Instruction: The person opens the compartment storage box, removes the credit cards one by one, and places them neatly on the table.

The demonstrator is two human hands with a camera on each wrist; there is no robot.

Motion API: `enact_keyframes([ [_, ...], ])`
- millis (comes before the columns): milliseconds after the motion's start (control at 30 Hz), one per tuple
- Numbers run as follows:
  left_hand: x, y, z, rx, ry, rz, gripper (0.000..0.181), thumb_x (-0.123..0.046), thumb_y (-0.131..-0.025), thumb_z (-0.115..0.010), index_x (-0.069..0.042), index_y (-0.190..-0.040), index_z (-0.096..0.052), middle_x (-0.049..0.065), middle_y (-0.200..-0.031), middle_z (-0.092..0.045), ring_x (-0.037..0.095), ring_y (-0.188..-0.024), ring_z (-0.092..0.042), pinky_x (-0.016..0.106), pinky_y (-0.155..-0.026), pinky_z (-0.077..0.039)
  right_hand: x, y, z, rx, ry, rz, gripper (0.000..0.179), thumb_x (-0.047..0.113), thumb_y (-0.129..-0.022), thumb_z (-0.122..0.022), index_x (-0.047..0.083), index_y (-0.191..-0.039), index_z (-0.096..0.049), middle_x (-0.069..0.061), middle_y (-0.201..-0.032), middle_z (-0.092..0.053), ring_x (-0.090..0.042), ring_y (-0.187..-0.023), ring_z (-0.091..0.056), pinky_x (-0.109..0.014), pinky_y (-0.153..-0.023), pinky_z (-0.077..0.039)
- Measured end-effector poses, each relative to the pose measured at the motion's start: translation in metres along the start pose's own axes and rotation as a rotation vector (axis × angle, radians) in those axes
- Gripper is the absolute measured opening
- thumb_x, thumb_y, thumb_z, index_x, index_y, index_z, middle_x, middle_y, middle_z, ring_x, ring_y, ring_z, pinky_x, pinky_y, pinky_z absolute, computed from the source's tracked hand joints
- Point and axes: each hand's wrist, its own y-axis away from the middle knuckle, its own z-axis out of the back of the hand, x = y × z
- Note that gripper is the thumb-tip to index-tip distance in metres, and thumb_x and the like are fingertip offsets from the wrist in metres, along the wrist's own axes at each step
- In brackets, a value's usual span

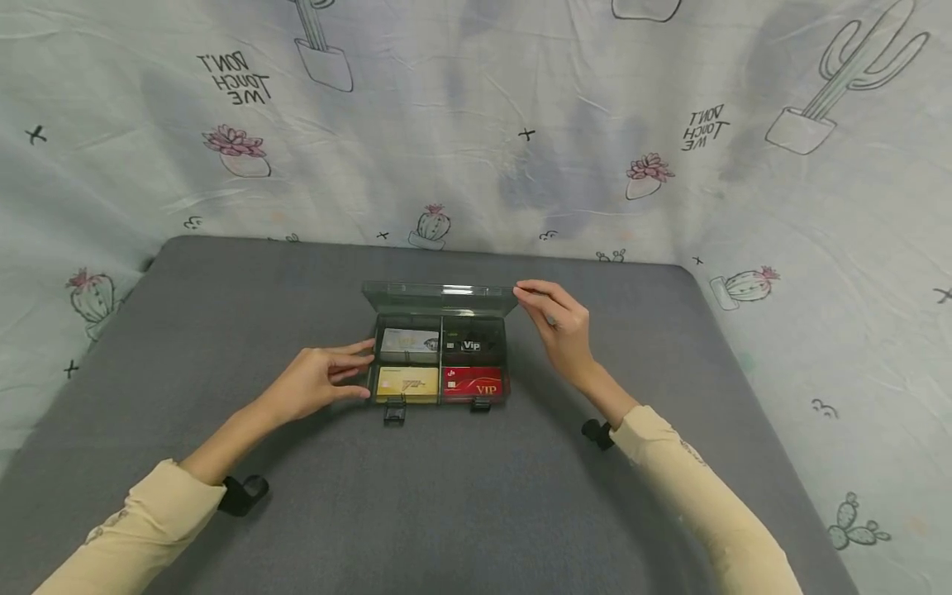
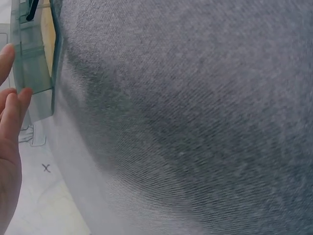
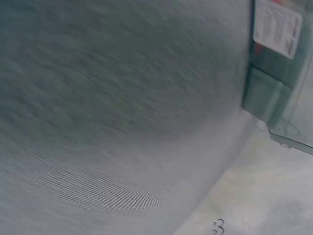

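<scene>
A dark see-through plastic box stands with its hinged lid tilted up at the back. Four-part dividers split it: a silver-white card back left, a black Vip card back right, a yellow card front left, a red VIP card front right. My left hand rests extended fingertips along the box's left side. At the lid's upper right corner, my right hand pinches the edge between thumb and fingers. The right wrist view shows the box's side, but no hand.
The box is on a grey cloth-covered table. Behind and beside the table hangs a pale curtain printed with cacti. Two latches hang open at the box's front. Black wrist mounts show near both cuffs.
</scene>
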Motion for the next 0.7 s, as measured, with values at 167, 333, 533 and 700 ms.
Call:
enact_keyframes([
  [167,-0.003,-0.001,0.002,0.015,-0.032,0.008,0.054,-0.01,-0.078,-0.079,0.01,-0.124,-0.059,0.019,-0.141,-0.047,0.029,-0.11,-0.061,0.028,-0.082,-0.056,-0.009,-0.015,-0.003,-0.014,0.021,-0.066,0.024,-0.015,-0.079,-0.069,-0.003,-0.099,-0.074,-0.016,-0.098,-0.063,-0.025,-0.074,-0.061,-0.024,-0.058,-0.048],
  [333,-0.005,-0.001,0.005,0.025,-0.022,0.046,0.052,-0.013,-0.079,-0.079,0.009,-0.123,-0.06,0.019,-0.14,-0.046,0.03,-0.112,-0.059,0.031,-0.082,-0.056,-0.019,-0.026,-0.008,0.016,0.002,-0.096,0.023,-0.009,-0.081,-0.07,-0.006,-0.103,-0.073,-0.021,-0.1,-0.063,-0.03,-0.081,-0.064,-0.036,-0.072,-0.06],
  [533,-0.007,-0.002,0.007,0.042,-0.05,0.065,0.051,-0.013,-0.079,-0.079,0.008,-0.122,-0.061,0.019,-0.14,-0.046,0.032,-0.115,-0.057,0.034,-0.084,-0.056,-0.03,-0.035,-0.017,0.018,-0.024,-0.262,0.025,-0.004,-0.085,-0.068,-0.003,-0.11,-0.071,-0.02,-0.104,-0.064,-0.03,-0.092,-0.064,-0.034,-0.075,-0.059],
  [700,-0.008,-0.004,0.005,0.056,-0.018,0.079,0.051,-0.011,-0.079,-0.078,0.009,-0.122,-0.06,0.019,-0.14,-0.045,0.032,-0.117,-0.055,0.031,-0.086,-0.054,-0.04,-0.036,-0.022,0.05,0.02,-0.354,0.028,0.001,-0.091,-0.065,0.001,-0.118,-0.068,-0.017,-0.105,-0.065,-0.026,-0.094,-0.065,-0.037,-0.068,-0.06],
])
